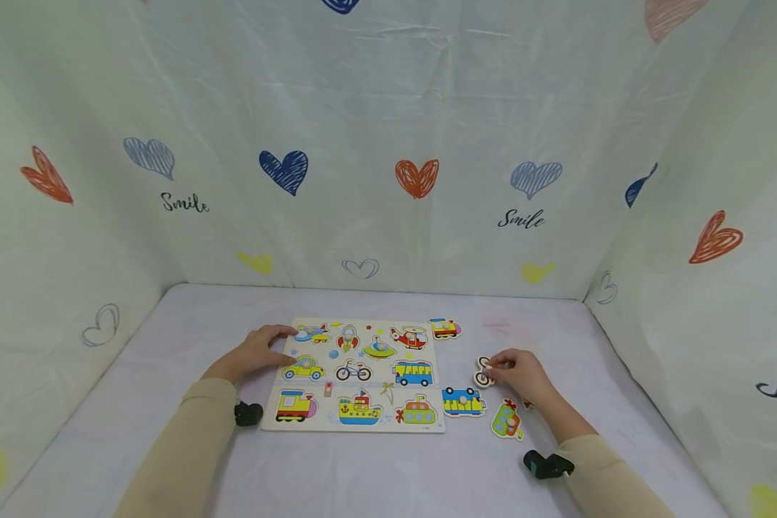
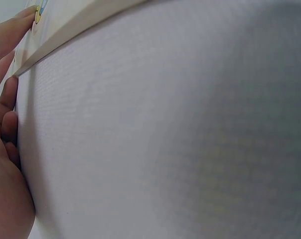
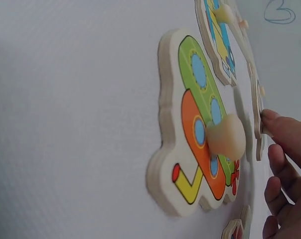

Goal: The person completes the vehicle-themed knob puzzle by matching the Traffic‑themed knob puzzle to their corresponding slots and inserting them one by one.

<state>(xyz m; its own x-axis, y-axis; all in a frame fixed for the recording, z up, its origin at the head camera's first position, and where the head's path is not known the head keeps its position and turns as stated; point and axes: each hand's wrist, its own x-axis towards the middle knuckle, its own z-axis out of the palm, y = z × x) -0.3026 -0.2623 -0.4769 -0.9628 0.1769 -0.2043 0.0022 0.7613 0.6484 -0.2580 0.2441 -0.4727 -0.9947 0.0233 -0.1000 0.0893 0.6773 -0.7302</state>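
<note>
My right hand (image 1: 521, 374) pinches a wooden bicycle puzzle piece (image 1: 481, 374) between thumb and fingertips, low over the table to the right of the puzzle board (image 1: 375, 392). In the right wrist view that piece stands edge-on at the fingertips (image 3: 271, 115). At the board's left edge, my left hand (image 1: 252, 356) rests its fingers and thumb near the printed airplane and car. The board carries pictures of vehicles, among them a bicycle (image 1: 353, 370) in the middle row. Closest to the right wrist camera lies a submarine piece (image 3: 200, 124) with a pale round knob.
A bus piece (image 1: 463, 402) lies upside down by the board's lower right corner. Beyond the upper right corner is a train piece (image 1: 444, 329). Another piece (image 3: 234, 230) peeks out below the right hand. Heart-printed cloth walls (image 1: 375, 237) enclose the table's back and sides.
</note>
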